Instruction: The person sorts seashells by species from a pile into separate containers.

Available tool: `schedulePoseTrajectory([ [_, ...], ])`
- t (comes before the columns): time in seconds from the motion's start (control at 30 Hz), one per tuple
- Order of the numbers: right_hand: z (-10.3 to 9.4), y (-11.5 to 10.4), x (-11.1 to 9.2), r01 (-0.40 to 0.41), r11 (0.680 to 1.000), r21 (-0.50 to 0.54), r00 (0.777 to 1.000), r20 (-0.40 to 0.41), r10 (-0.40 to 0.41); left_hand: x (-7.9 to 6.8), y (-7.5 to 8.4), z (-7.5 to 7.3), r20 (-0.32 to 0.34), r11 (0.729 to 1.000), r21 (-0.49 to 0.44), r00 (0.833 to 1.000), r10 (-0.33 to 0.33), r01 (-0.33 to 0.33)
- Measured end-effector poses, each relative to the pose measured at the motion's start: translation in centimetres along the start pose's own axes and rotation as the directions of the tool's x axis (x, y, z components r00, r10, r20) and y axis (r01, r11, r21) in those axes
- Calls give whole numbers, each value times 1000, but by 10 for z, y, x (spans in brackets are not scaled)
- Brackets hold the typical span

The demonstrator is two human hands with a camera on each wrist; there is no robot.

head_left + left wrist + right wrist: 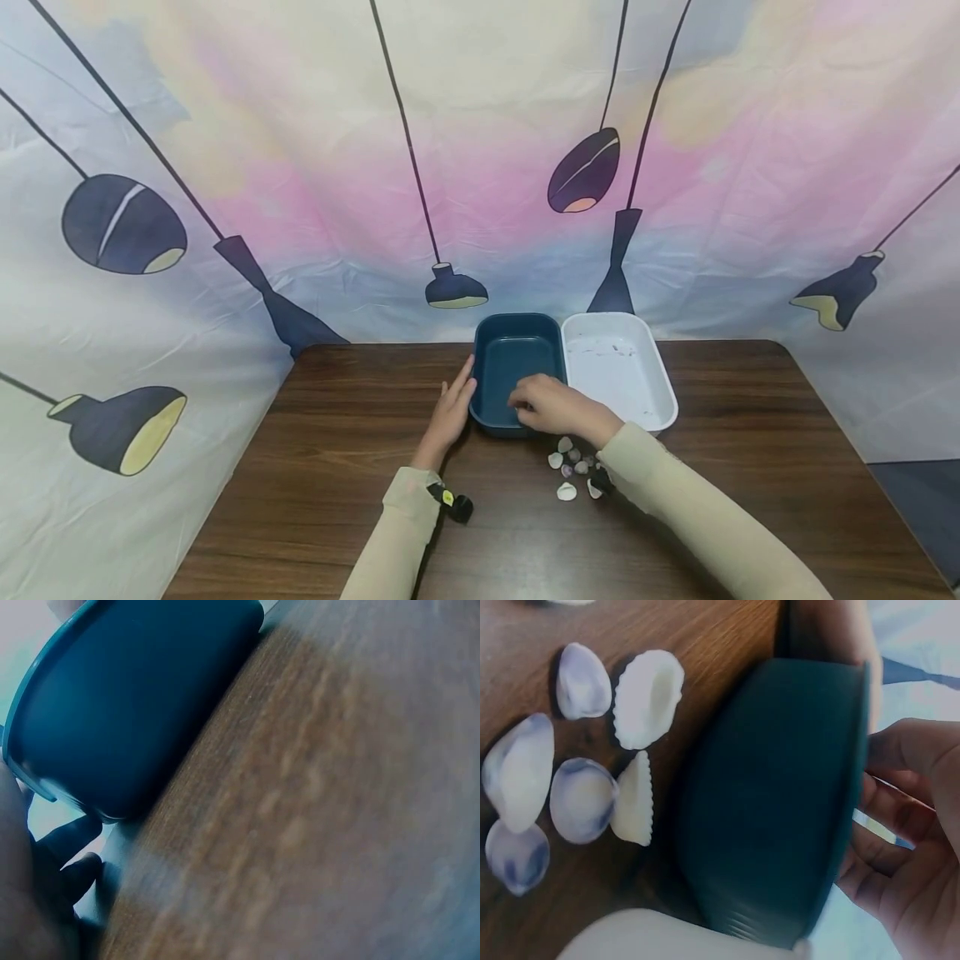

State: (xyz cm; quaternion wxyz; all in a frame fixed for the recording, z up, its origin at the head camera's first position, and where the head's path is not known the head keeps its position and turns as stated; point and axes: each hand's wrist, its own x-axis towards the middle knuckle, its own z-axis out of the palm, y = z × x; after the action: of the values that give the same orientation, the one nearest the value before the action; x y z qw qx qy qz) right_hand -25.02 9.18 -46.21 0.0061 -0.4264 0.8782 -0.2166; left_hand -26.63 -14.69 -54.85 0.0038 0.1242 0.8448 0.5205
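A dark teal tray stands at the table's far middle. My left hand lies with straight fingers against its left wall; the left wrist view shows the tray's outer wall and my left hand's fingers beside its corner. My right hand reaches over the tray's near rim with its fingers curled down into the tray. In the right wrist view that hand curls behind the tray's rim, which hides the fingertips. Several small white and purple shells lie on the wood just before the tray.
A white tray sits touching the teal one on its right, with only small specks in it. The brown wooden table is bounded by a printed cloth backdrop behind and at the sides. A black camera sits on my left wrist.
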Motion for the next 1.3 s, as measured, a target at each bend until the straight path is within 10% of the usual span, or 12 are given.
schedulePoseTrajectory([
  [0.63, 29, 25, 32, -244, 970, 4, 969, 41, 243, 1, -1, 0, -2, 1000, -27, 1000, 6, -6],
  [1.0, 34, 19, 40, -252, 963, -90, 967, 18, 255, 2, -2, -1, -5, 1000, -19, 1000, 10, -10],
  [1.3, 43, 20, 42, -357, 926, -123, 925, 95, 369, 1, -2, 0, -4, 1000, -19, 1000, 0, 0],
])
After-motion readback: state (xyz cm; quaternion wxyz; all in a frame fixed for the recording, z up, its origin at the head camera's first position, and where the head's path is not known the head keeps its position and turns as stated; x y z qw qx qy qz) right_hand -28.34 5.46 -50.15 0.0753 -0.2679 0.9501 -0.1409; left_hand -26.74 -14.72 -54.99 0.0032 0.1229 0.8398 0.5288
